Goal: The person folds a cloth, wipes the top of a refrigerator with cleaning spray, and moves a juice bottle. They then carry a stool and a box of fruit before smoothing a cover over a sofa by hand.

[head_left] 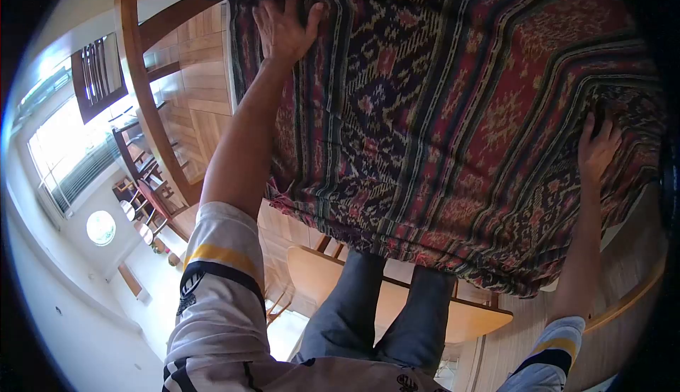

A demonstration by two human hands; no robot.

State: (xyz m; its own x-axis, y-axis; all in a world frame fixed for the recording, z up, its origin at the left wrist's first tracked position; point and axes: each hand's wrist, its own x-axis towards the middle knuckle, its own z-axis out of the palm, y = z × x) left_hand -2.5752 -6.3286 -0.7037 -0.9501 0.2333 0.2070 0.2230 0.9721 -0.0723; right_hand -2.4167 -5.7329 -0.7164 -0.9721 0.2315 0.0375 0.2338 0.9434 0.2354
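Observation:
A patterned woven cloth (pixel 425 130) in dark red, black and cream bands spreads over a broad surface in front of me. Its near edge hangs in wrinkles close to my legs. My left hand (pixel 287 31) rests palm down near the far left part of the cloth, fingers spread and thumb out to the right. Over on the right, my right hand (pixel 600 148) lies on bunched folds of the same cloth, its fingers stretched out and partly in shadow. Neither hand grips anything that I can see. What lies under the cloth is mostly hidden.
Wooden beams (pixel 145 101) stand left of the cloth above a wood-tiled floor (pixel 202 59). A pale wooden board (pixel 453 321) is by my legs. At lower right is a curved wooden edge (pixel 630 300). Chairs (pixel 149 215) and a bright window (pixel 67 144) appear farther left.

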